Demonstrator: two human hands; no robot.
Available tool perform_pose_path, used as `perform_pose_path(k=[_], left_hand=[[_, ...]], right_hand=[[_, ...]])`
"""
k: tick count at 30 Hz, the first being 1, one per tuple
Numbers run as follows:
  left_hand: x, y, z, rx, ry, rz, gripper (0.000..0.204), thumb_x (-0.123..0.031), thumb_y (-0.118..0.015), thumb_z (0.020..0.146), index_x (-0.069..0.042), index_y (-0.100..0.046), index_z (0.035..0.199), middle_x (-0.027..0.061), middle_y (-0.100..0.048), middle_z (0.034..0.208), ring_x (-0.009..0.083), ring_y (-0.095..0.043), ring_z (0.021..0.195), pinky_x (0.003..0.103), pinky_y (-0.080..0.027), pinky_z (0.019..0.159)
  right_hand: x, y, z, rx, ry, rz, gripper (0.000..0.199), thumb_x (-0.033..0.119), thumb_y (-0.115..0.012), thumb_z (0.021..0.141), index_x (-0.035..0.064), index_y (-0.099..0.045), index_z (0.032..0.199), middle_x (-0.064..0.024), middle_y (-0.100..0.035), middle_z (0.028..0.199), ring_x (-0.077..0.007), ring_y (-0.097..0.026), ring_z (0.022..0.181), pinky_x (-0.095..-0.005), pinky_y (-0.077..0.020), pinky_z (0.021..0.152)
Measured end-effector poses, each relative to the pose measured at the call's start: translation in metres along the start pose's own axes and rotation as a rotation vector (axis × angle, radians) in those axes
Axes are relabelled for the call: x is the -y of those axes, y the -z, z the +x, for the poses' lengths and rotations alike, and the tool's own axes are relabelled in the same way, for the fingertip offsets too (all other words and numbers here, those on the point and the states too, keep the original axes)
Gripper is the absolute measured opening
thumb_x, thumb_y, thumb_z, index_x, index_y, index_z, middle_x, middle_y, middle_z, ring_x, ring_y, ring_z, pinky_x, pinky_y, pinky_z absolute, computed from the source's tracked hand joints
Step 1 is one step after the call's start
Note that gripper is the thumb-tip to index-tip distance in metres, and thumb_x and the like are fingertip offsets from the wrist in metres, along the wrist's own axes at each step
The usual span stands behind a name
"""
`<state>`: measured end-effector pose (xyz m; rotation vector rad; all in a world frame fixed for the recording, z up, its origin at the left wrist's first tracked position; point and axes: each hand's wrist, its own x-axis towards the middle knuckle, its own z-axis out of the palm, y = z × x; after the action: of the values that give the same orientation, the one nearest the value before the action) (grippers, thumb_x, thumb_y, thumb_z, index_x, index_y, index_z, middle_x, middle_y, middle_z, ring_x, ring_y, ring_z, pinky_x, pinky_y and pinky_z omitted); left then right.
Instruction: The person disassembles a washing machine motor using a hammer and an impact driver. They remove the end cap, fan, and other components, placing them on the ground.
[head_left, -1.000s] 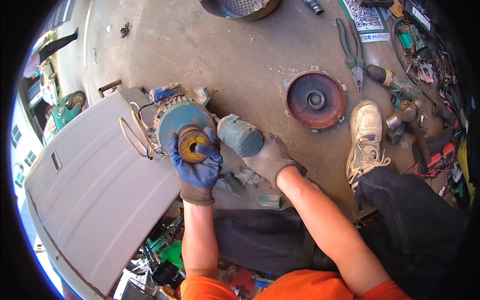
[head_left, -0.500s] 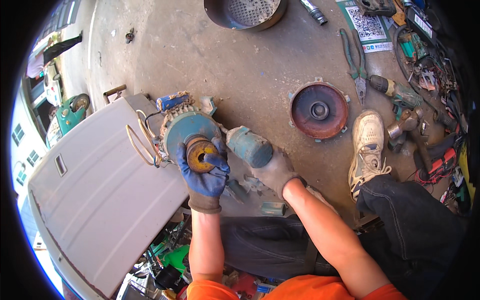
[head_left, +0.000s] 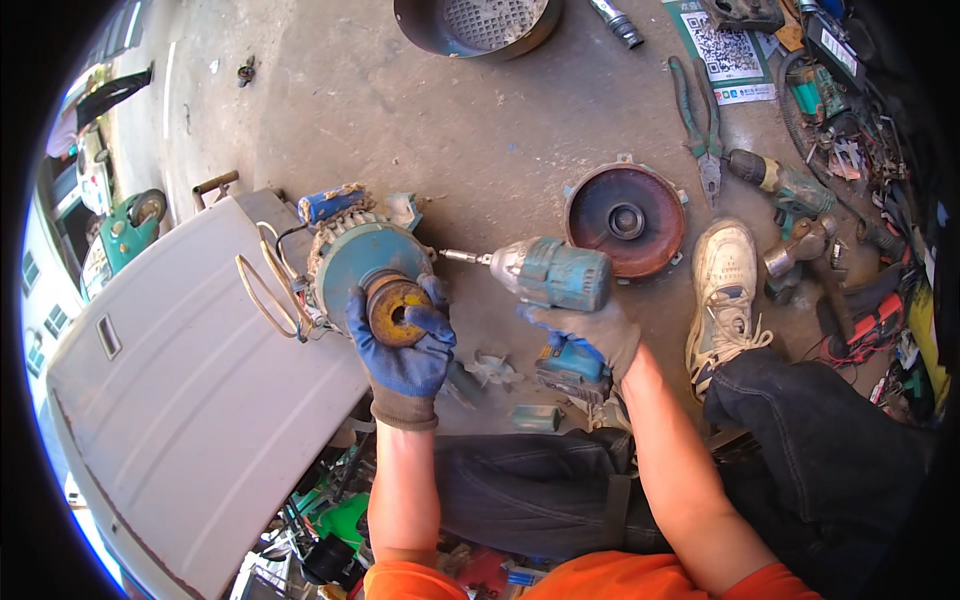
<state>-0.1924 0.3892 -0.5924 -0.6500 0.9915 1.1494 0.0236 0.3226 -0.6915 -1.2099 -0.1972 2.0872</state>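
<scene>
My left hand (head_left: 408, 368), in a blue and grey work glove, is closed around a rusty yellow pulley (head_left: 384, 314). That pulley stands out from a teal electric motor (head_left: 345, 268) with copper windings, loose wires and a blue cylinder (head_left: 330, 204) at its top. My right hand (head_left: 612, 338), gloved too, grips a teal cordless impact driver (head_left: 565, 272) by its handle. The driver's long bit points left toward the motor's rim, a short gap away from it. Below the hand shows the driver's battery (head_left: 575, 370).
A large pale metal panel (head_left: 210, 370) lies at left beneath the motor. On the floor are a round rusty motor cover (head_left: 650, 250), pliers (head_left: 708, 160), a drill (head_left: 800, 188), a hammer (head_left: 795, 250) and a dark round pan (head_left: 545, 30). My shoe (head_left: 725, 275) stands right of the cover.
My right hand has drawn the impact driver right, away from the motor's rim, and turned it so the bit and battery show. My left hand keeps its hold on the pulley.
</scene>
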Motion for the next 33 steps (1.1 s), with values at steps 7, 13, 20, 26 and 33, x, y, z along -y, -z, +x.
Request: perform_pose_path(k=[7, 13, 20, 26, 33], left_hand=[[0.028, 0.009, 0.019, 0.014, -0.057, -0.03, 0.045, -0.039, -0.076, 0.085, -0.007, -0.065, 0.115, 0.0175, -0.066, 0.112, 0.0345, -0.063, 0.106, 0.033, -0.062, 0.073], [0.078, 0.035, 0.069, -0.149, -0.235, -0.033, 0.031, -0.033, -0.077, 0.086, -0.013, -0.065, 0.107, 0.0092, -0.068, 0.104, 0.0294, -0.066, 0.1, 0.035, -0.06, 0.076], [0.126, 0.04, 0.11, -0.257, -0.388, 0.108, 0.022, -0.028, -0.07, 0.094, -0.017, -0.065, 0.112, 0.0033, -0.068, 0.107, 0.0231, -0.066, 0.103, 0.04, -0.054, 0.089], [0.111, 0.05, 0.07, -0.255, -0.407, 0.486, 0.033, -0.031, -0.069, 0.096, -0.01, -0.066, 0.122, 0.0052, -0.067, 0.113, 0.0176, -0.065, 0.105, 0.034, -0.056, 0.081], [0.125, 0.014, -0.07, 0.443, -0.738, -0.081, 0.054, -0.045, -0.06, 0.1, 0.001, -0.061, 0.127, 0.0138, -0.068, 0.117, 0.0258, -0.066, 0.11, 0.038, -0.053, 0.097]], right_hand=[[0.079, 0.033, -0.008, 0.004, 0.031, 0.14, 0.046, 0.005, -0.08, 0.08, 0.0048, -0.066, 0.123, -0.0065, -0.073, 0.101, -0.0085, -0.061, 0.069, -0.0238, -0.05, 0.056], [0.16, 0.009, -0.012, 0.059, 0.235, -0.093, 0.039, 0.006, -0.079, 0.081, 0.0057, -0.069, 0.118, -0.0081, -0.073, 0.101, -0.0098, -0.066, 0.08, -0.0233, -0.0522, 0.061], [0.235, -0.038, 0.036, 0.567, 0.264, -0.384, 0.047, 0.006, -0.077, 0.079, 0.0038, -0.065, 0.125, -0.0135, -0.073, 0.102, -0.0117, -0.064, 0.074, -0.0235, -0.0495, 0.054], [0.293, -0.13, 0.068, 1.007, -0.002, -0.895, 0.042, 0.02, -0.075, 0.083, 0.002, -0.069, 0.12, -0.0101, -0.075, 0.094, -0.0086, -0.06, 0.059, -0.0218, -0.0497, 0.052], [0.238, -0.089, -0.002, 0.752, -0.144, -0.831, 0.043, 0.018, -0.073, 0.088, 0.0037, -0.063, 0.128, -0.0084, -0.071, 0.108, -0.0146, -0.068, 0.081, -0.0249, -0.0535, 0.061]])
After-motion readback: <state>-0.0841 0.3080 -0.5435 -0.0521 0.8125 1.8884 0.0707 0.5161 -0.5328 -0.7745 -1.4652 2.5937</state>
